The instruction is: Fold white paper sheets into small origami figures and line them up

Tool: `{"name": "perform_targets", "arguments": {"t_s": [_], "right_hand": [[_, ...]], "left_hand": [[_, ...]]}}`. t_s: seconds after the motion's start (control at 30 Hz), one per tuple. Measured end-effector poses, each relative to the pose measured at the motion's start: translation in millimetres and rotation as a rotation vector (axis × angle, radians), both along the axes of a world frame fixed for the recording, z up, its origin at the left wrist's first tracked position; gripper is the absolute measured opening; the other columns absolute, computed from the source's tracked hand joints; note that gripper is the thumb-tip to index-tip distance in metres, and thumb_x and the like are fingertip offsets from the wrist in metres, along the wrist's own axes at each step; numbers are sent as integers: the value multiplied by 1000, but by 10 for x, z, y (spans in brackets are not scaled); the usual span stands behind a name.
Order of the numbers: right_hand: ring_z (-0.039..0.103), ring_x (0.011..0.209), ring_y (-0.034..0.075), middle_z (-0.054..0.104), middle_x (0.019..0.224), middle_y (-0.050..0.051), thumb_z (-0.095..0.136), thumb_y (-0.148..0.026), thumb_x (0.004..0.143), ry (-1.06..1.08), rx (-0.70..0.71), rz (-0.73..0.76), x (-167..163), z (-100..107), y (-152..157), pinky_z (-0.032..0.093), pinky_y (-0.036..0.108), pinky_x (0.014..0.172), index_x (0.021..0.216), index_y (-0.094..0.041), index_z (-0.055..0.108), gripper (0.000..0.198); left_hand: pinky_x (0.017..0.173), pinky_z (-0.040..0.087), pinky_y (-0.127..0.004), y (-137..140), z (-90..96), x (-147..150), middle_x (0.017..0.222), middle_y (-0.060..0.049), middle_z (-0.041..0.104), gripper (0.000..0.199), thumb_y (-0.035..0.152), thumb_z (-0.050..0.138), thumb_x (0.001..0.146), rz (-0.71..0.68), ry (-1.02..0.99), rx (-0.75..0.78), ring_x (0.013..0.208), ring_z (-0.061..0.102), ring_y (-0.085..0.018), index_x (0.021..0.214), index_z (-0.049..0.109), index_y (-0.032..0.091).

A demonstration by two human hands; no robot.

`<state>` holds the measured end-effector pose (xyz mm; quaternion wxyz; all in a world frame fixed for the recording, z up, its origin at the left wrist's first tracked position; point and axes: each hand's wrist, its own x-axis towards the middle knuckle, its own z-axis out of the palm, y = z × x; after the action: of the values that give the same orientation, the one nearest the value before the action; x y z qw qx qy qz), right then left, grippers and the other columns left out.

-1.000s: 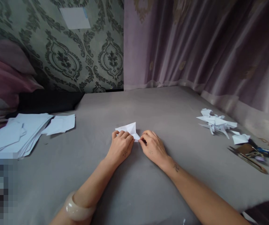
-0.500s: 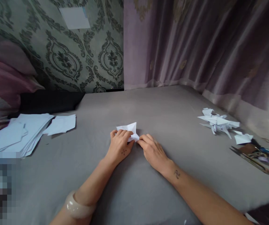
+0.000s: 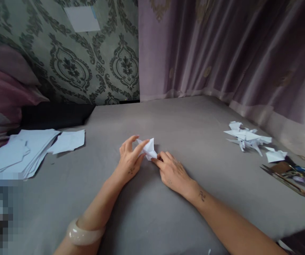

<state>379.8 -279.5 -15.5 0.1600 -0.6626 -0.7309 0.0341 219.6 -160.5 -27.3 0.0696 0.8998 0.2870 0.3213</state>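
— Closest to the camera, what shows?

— A pale bangle [image 3: 84, 235] around the left forearm, above a grey cover [image 3: 152, 219]. Farther up, the right hand [image 3: 174, 172] is bunched, thumb and fingers nearly together at the near right corner of a small folded paper [image 3: 150, 150].

— And the left hand [image 3: 129, 158]?

— Loosely spread, thumb and index finger well parted (the index reaches over the paper, so whether it presses I cannot tell).

— Which way does the paper lie, then?

— Between the two: to the right of the left palm, just up and left of the right fingertips. One point aims away from the person, another corner toward the right hand. With fingers over it, I can't settle its long axis, nor call either hand clearly nearer.

— Beyond that?

— White sheets [image 3: 35, 145] off to the left, a pile of folded pieces [image 3: 248, 136] well apart to the right; then a purple curtain [image 3: 184, 53] and patterned wall [image 3: 99, 56].
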Motion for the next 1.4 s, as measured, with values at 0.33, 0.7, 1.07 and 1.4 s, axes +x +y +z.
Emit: {"name": "perform_targets", "arguments": {"t_s": [0.33,0.7,1.07,1.4], "right_hand": [[48,93,18,55,100,6,41,-5,87,51,-10,63,67,7,11,45,31,81,118,-25,60,41],[55,101,16,62,107,4,41,-1,82,288,-48,152,257,40,7,46,30,89,105,-24,69,43],[59,59,12,69,71,-2,46,-11,76,481,-29,-209,379,51,38,45,24,62,76,-21,71,28],[59,90,15,66,93,3,44,-5,80,312,-15,-87,254,-28,26,46,27,80,102,-23,69,38]], "left_hand": [[75,50,-28,-26,-104,31,88,-4,65,14,22,49,90,-114,4,-248,81,62,-16,88,63,20],[77,50,-31,-42,-111,32,96,-8,67,28,23,40,95,-235,163,-121,86,59,-18,99,68,20],[81,48,-31,-5,-107,26,103,-8,65,29,17,37,95,-351,210,-142,92,56,-19,98,66,18],[83,48,-31,-27,-90,30,103,-8,63,30,14,37,95,-383,224,-160,94,55,-19,107,64,19]]}}
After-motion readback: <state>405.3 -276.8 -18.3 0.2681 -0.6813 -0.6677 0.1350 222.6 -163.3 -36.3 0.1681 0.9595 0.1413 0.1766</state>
